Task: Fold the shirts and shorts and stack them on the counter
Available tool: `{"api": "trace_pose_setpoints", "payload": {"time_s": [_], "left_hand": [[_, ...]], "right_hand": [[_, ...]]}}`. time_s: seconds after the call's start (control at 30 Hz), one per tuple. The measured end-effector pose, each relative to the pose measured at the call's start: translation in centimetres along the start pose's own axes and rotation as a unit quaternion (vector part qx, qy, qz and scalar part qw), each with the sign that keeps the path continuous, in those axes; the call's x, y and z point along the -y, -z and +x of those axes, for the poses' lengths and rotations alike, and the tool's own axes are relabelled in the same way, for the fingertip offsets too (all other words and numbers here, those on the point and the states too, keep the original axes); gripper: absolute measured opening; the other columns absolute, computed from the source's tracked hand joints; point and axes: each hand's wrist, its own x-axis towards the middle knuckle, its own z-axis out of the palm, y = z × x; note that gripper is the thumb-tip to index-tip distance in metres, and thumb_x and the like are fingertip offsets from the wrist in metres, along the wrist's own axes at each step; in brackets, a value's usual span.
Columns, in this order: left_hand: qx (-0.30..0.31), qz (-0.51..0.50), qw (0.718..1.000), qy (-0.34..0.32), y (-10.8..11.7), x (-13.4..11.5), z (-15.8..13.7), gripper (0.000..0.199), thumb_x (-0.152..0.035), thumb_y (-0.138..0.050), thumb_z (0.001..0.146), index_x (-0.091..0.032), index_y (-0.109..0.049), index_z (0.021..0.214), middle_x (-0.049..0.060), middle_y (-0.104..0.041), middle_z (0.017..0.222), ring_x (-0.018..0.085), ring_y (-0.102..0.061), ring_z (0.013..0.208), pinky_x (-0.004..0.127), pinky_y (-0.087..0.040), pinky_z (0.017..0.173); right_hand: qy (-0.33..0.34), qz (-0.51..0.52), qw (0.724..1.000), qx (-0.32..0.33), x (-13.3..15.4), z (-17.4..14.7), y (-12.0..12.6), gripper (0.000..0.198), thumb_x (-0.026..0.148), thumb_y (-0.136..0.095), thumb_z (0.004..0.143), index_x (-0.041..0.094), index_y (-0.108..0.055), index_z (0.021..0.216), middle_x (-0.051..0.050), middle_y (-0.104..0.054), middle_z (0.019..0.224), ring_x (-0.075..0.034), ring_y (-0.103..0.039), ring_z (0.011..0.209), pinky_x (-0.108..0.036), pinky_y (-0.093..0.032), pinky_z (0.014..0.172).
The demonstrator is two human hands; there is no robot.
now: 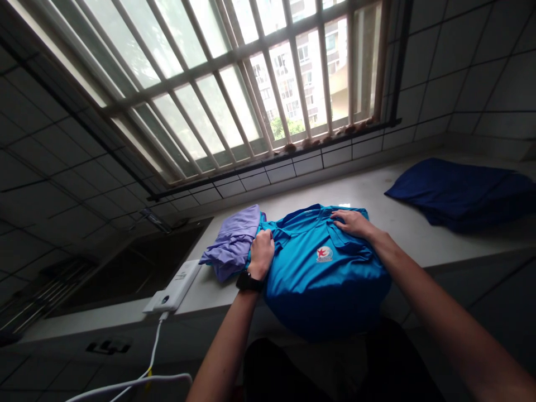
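Observation:
A bright blue T-shirt (310,273) with a small red and white logo on its chest lies on the counter, its lower part hanging over the front edge. My left hand (263,251), with a black watch at the wrist, is closed on the shirt's left sleeve side. On the opposite shoulder rests my right hand (355,224), fingers stretched out over the folded sleeve. Beside my left hand sits a crumpled lavender garment (235,237), touching the blue shirt.
A dark blue folded cloth (464,192) lies on the counter (372,187) at the right. A white power strip (178,287) with a cable sits at the left, by the dark sink (138,262) and its faucet (154,219). A barred window (234,84) is behind.

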Motion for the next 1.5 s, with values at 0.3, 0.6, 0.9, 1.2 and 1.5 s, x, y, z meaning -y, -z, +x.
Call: {"api": "trace_pose_setpoints", "payload": {"time_s": [0.3,0.6,0.9,1.2,1.5], "left_hand": [[-0.035,0.041,0.998,0.032,1.5,-0.6,1.0,0.031,-0.029,-0.057,0.1,-0.012,-0.059,0.127,0.025,-0.063,0.128,0.036,-0.068,0.116,0.038,-0.053,0.089],[0.067,-0.02,0.998,0.006,2.1,0.3,5.0,0.039,-0.019,-0.088,0.071,-0.019,-0.056,0.093,0.009,-0.071,0.101,0.027,-0.071,0.105,0.028,-0.053,0.079],[0.173,-0.272,0.944,0.076,1.5,0.8,4.6,0.058,-0.011,-0.078,0.074,-0.014,-0.052,0.125,-0.004,-0.064,0.067,0.02,-0.073,0.068,0.023,-0.053,0.053],[0.04,-0.274,0.961,0.001,0.6,0.3,7.3,0.05,0.0,-0.062,0.071,-0.015,-0.058,0.118,0.005,-0.074,0.088,0.023,-0.077,0.087,0.034,-0.062,0.083],[-0.167,-0.303,0.937,-0.044,4.2,-3.2,13.9,0.056,-0.001,-0.059,0.077,-0.015,-0.054,0.132,0.018,-0.065,0.137,0.027,-0.062,0.132,0.038,-0.048,0.116]], "right_hand": [[-0.039,-0.039,0.998,-0.01,0.4,0.0,0.3,0.034,0.027,-0.054,0.099,0.024,-0.078,0.123,-0.008,-0.072,0.139,-0.028,-0.062,0.137,-0.045,-0.046,0.117],[-0.183,-0.08,0.976,-0.08,1.4,-0.6,1.5,0.076,0.046,-0.067,0.091,0.013,-0.048,0.157,-0.02,-0.064,0.146,-0.036,-0.062,0.129,-0.045,-0.049,0.108],[-0.141,-0.027,0.99,0.006,1.2,-0.3,1.7,0.039,0.027,-0.062,0.085,0.022,-0.078,0.12,-0.009,-0.078,0.121,-0.028,-0.072,0.11,-0.029,-0.055,0.089],[-0.124,-0.133,0.983,-0.019,2.7,1.4,3.3,0.027,0.01,-0.055,0.092,0.02,-0.078,0.101,-0.02,-0.077,0.111,-0.032,-0.072,0.108,-0.039,-0.052,0.096],[-0.191,-0.012,0.97,-0.152,1.9,8.1,6.2,0.04,0.005,-0.044,0.09,0.018,-0.063,0.123,-0.018,-0.073,0.121,-0.032,-0.067,0.114,-0.039,-0.052,0.101]]}}
